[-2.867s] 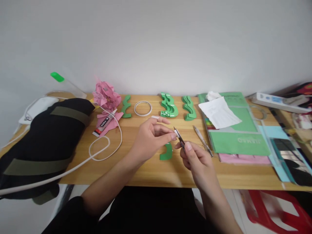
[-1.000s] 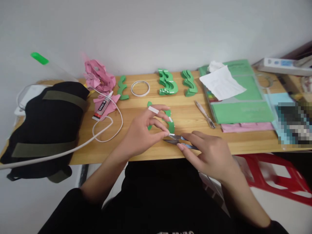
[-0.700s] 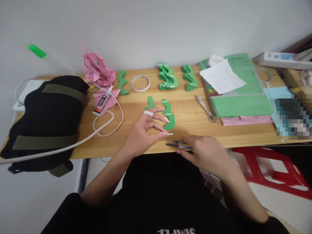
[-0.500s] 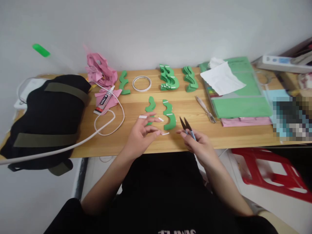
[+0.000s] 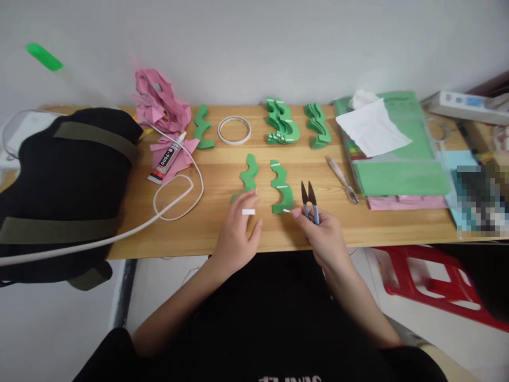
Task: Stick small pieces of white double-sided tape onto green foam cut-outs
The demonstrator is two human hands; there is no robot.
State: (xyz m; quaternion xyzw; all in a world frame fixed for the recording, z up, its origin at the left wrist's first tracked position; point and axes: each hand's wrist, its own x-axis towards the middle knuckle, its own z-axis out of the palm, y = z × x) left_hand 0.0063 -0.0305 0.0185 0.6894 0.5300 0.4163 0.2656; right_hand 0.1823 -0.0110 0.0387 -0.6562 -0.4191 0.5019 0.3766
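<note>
**Tape strip pressed onto green piece**

Right hand (image 5: 323, 237) clasped snips (image 5: 309, 198), fingertip on white strip (image 5: 286, 211) at wavy green piece (image 5: 282, 187), mid-surface (image 5: 207, 233). Left hand (image 5: 237, 234) lay slack, touching second piece (image 5: 249, 176), spare strip (image 5: 248, 211) on finger. Best practice: flat, firm pressure, blades kept clear.

Plain white wall (image 5: 254, 42), wooden desk (image 5: 199, 233) — red plastic stool (image 5: 397, 281), pale floor (image 5: 477, 355)

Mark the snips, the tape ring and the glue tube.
snips (image 5: 304, 195): head view, on one dark blade.
tape ring (image 5: 234, 142): head view, on the near rim.
glue tube (image 5: 163, 159): head view, on the labelled body.
</note>
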